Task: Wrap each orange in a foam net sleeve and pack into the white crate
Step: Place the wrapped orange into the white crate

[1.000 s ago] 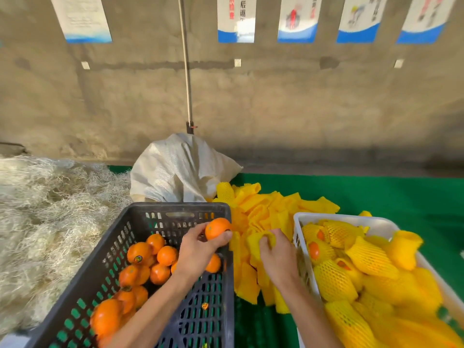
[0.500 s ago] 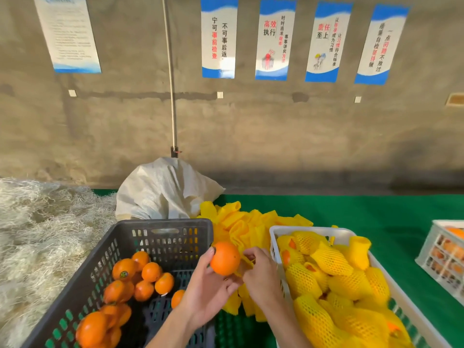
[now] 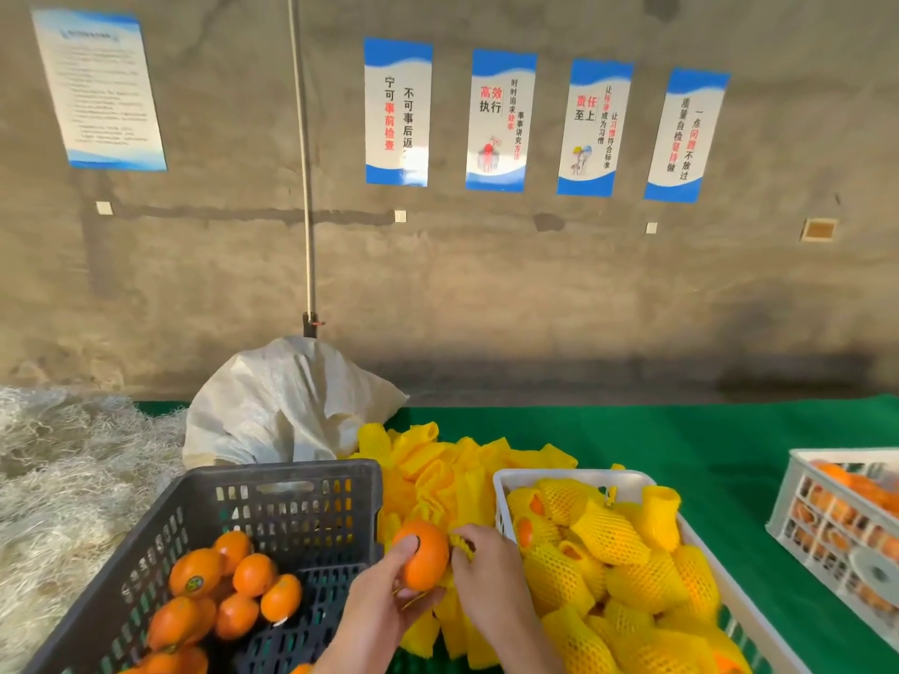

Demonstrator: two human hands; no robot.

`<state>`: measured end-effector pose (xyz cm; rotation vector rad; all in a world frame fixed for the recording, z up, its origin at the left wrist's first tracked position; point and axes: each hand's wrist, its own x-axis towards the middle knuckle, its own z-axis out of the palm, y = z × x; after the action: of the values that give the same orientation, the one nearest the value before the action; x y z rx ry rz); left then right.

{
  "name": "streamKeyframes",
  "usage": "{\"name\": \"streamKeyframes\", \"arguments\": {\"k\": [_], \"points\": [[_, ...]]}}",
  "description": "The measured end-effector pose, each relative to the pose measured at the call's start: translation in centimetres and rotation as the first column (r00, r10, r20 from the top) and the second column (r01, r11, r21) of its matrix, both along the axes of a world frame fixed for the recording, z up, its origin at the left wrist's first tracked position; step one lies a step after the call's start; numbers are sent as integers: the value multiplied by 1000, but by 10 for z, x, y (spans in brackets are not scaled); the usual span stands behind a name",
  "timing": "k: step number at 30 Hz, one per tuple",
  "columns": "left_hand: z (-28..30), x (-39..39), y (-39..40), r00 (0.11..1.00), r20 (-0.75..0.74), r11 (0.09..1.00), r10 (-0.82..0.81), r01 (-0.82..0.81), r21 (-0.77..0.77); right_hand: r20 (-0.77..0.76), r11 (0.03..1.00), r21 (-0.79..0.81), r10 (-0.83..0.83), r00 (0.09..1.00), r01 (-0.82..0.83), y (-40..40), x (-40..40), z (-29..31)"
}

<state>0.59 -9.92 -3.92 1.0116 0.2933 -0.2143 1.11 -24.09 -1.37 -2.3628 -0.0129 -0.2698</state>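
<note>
My left hand [image 3: 384, 605] grips a bare orange [image 3: 422, 557] between the two crates, thumb on top. My right hand [image 3: 486, 571] pinches a yellow foam net sleeve [image 3: 461, 546] against the orange's right side. The white crate [image 3: 574, 475] at the right holds several oranges wrapped in yellow net. The dark grey crate [image 3: 272, 484] at the left holds several bare oranges [image 3: 228, 591]. A heap of flat yellow sleeves [image 3: 438, 474] lies between and behind the crates.
A white sack [image 3: 282, 411] stands behind the grey crate. Pale straw [image 3: 73, 479] covers the left. A second white crate [image 3: 846, 522] of oranges sits on the green cloth [image 3: 681, 435] at the right edge. A concrete wall with posters is behind.
My left hand lifted the orange out of the grey crate and brought it right to meet my right hand and its sleeve. The view tilted upward.
</note>
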Motion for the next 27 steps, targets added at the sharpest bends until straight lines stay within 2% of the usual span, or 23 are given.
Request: {"name": "streamKeyframes", "arguments": {"k": [4, 6, 7, 11, 15, 19, 20, 22, 24, 27], "points": [[-3, -7, 0, 985, 165, 967, -55, 12, 254, 92, 996, 76, -62, 994, 55, 3, -4, 3], [-1, -14, -4, 963, 247, 905, -109, -7, 425, 196, 998, 22, -56, 979, 53, 3, -6, 6], [0, -14, -6, 956, 270, 888, -114, -24, 459, 233, 999, -26, -21, 972, 28, 3, -7, 6], [4, -16, -9, 968, 251, 876, -19, -105, 471, 256, 981, -173, 126, 958, -83, 4, -17, -1], [-1, -16, -9, 950, 306, 843, -69, -108, 527, 315, 991, -125, 92, 945, -55, 8, -25, -9], [1, -15, -2, 972, 195, 949, -131, 67, 307, 309, 989, -144, 68, 949, -24, 16, -31, -12], [0, -14, 0, 971, 204, 960, -124, 66, 271, 295, 990, -138, 49, 954, -8, 17, -31, -12], [-3, -13, 5, 959, 265, 953, -104, 20, 303, 283, 994, -112, 27, 959, 5, 14, -30, -13], [-6, -13, 5, 945, 319, 899, -70, -79, 431, 283, 994, -113, 34, 958, -2, 9, -29, -12], [-9, -14, -1, 933, 359, 724, 19, -260, 639, 347, 983, -182, 53, 936, 12, 7, -34, -11]]}}
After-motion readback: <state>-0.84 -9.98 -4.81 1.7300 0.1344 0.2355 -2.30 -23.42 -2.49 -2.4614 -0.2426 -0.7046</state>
